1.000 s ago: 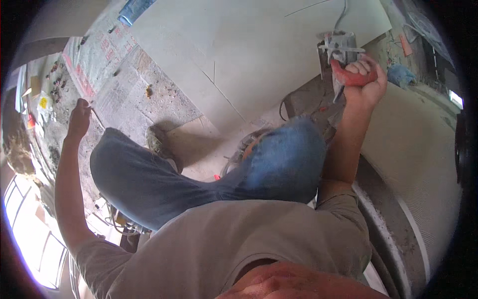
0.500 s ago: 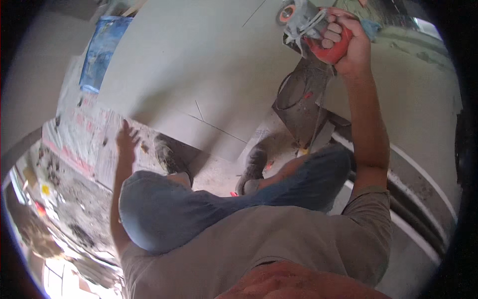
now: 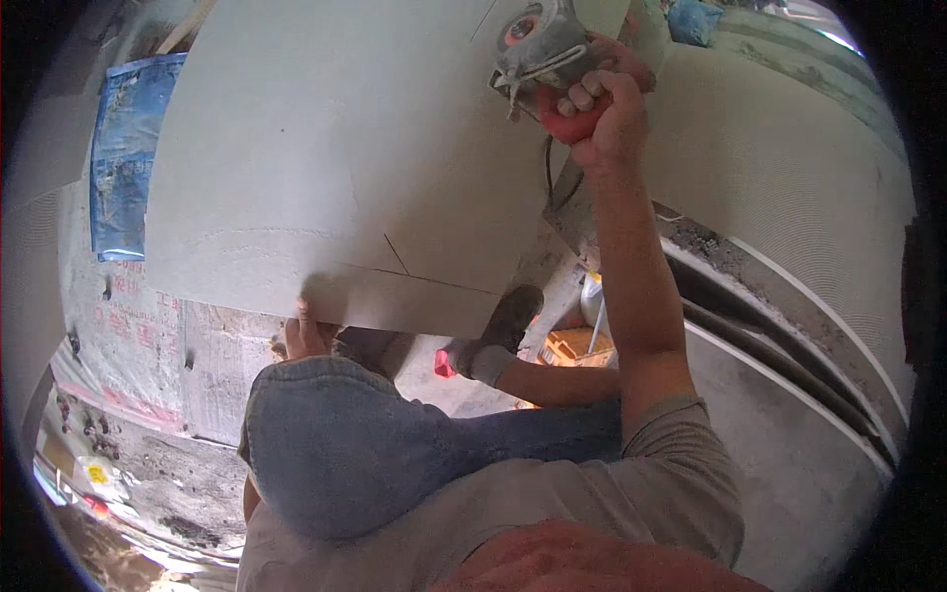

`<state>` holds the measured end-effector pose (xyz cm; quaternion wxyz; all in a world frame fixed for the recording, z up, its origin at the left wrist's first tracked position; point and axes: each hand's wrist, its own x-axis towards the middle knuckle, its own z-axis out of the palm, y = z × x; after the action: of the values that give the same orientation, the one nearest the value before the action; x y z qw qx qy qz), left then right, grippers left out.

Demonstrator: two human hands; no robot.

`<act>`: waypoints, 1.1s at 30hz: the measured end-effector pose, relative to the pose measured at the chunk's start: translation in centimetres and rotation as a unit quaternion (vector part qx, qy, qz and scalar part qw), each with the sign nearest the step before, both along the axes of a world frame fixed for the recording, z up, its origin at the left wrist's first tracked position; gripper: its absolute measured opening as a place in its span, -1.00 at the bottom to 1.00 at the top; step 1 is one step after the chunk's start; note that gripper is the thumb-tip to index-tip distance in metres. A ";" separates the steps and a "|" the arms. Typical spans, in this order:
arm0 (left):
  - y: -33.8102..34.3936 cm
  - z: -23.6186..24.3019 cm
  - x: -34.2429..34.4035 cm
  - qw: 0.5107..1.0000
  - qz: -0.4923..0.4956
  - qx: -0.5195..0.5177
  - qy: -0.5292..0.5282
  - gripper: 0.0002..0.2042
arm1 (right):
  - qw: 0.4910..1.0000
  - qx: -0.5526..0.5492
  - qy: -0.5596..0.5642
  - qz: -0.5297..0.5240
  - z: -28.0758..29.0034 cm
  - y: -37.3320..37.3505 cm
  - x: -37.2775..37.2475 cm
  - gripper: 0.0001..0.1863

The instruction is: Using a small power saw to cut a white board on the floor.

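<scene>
My right hand [image 3: 602, 118] grips the red handle of a dusty grey hand-held power saw [image 3: 541, 51], held over the top right of a large pale board [image 3: 306, 158] with thin dark cut or drawn lines. My left hand [image 3: 308, 335] touches the board's near edge, fingers apart and partly shadowed, beside my bent knee in jeans. A dark cord [image 3: 549, 173] hangs below the saw past the board's right side. My boot [image 3: 508, 316] shows under the board's near right corner.
A blue plastic sheet or bag [image 3: 120, 163] lies left of the board, above printed sheeting [image 3: 128, 335]. Another pale board [image 3: 769, 158] and curved white-edged strips [image 3: 750, 390] are at right, a blue bundle [image 3: 691, 22] behind. An orange object [image 3: 577, 345] lies beyond my leg.
My left hand has come inward from the left onto the board's near edge. The saw in my right hand has moved left and tilted. The view has shifted, showing more board.
</scene>
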<state>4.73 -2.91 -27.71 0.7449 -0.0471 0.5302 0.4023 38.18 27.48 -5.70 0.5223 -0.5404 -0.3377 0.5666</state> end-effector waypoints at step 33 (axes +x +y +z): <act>-6.9 3.9 2.3 0.999 -0.007 0.036 -0.033 -0.72 | 0.999 -0.036 -0.010 -0.035 -2.5 1.1 -0.5 -0.66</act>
<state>7.01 -9.84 -23.84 0.7658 -0.0301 0.4910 0.4142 37.65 28.53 -8.15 0.5182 -0.5764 -0.3031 0.5543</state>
